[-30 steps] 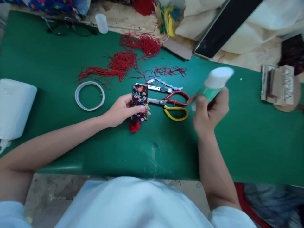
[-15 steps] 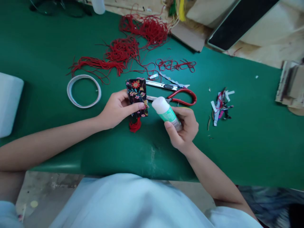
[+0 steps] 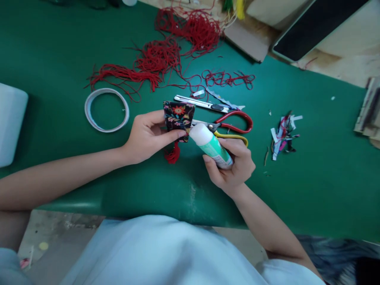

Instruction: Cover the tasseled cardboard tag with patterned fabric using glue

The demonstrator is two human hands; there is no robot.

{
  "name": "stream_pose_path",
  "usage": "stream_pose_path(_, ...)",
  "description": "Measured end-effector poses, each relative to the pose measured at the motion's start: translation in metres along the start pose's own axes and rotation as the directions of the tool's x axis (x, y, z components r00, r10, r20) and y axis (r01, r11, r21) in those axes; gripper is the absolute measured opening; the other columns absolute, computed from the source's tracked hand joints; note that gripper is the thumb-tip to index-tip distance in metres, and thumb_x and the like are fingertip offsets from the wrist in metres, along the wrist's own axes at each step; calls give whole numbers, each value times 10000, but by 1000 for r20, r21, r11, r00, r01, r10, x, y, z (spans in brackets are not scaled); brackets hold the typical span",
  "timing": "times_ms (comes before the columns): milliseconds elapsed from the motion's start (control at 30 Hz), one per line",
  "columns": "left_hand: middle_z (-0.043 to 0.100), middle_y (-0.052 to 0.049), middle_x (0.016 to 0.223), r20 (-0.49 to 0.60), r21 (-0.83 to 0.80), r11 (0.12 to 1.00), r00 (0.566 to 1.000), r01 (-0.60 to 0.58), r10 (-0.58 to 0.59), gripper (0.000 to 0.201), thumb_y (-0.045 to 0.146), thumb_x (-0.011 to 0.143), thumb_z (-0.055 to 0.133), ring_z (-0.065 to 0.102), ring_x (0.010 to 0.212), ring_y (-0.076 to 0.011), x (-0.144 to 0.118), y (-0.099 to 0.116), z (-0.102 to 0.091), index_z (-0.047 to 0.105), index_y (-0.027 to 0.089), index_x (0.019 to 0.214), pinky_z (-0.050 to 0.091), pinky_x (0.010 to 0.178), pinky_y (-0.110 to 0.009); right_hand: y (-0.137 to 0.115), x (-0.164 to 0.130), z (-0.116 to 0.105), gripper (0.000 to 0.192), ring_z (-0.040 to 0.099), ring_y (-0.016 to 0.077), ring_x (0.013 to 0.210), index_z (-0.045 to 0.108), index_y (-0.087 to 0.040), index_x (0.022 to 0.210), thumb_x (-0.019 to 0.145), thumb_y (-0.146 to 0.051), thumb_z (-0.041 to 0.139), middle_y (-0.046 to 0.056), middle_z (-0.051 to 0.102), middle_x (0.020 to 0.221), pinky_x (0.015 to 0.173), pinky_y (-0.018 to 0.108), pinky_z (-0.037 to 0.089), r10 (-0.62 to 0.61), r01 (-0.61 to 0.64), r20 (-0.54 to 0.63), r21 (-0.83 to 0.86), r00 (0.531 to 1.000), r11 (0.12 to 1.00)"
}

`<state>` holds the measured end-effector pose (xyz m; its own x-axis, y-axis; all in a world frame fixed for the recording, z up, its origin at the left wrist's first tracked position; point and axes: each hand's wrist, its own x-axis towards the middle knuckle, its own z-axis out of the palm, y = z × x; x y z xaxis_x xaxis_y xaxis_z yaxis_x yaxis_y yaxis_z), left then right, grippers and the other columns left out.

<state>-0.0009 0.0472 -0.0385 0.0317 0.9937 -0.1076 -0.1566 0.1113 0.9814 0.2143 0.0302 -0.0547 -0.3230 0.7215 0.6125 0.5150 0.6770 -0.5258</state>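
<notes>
Floral pouch (image 3: 178,120) left hand (image 3: 146,136); glue stick (image 3: 211,145) right hand (image 3: 234,166)

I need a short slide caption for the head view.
Left hand holds a floral piece; right hand brings a glue stick to it.

Surface (image 3: 59,47) is seen green. Pouch (image 3: 179,118) is patterned w/ red and yellow flowers on black, red tassel (image 3: 173,155) below. Tube (image 3: 211,145): white cap, green body. Thread (image 3: 160,59) red. Scissors (image 3: 234,126): red and yellow handles.

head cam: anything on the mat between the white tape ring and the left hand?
Nothing. In the head view the green mat is bare between the tape ring and the left hand, which holds the floral fabric piece.
</notes>
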Motion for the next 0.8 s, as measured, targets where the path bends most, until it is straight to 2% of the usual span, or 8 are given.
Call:
stream_pose_path(500, 724, 21, 824, 36, -68, 997, 999, 32, -30, 138, 171, 667, 812, 708, 794, -188, 0, 1, 0, 746, 174, 788, 610, 832, -376, -1, 1, 2, 460, 653, 222, 789, 539, -222, 1218, 791, -254, 707, 62, 650, 915, 613, 358, 562, -37, 35, -30, -76, 999, 996)
stream_pose_path(800, 737, 26, 812, 78, -34, 996, 994, 80, -77, 140, 231, 699, 790, 712, 777, -186, 0, 2, 0, 730, 170, 811, 622, 801, -358, 2, 2, 1, 474, 639, 214, 794, 519, -236, 1214, 784, -255, 718, 59, 631, 918, 638, 348, 552, -31, 29, -16, -106, 999, 994)
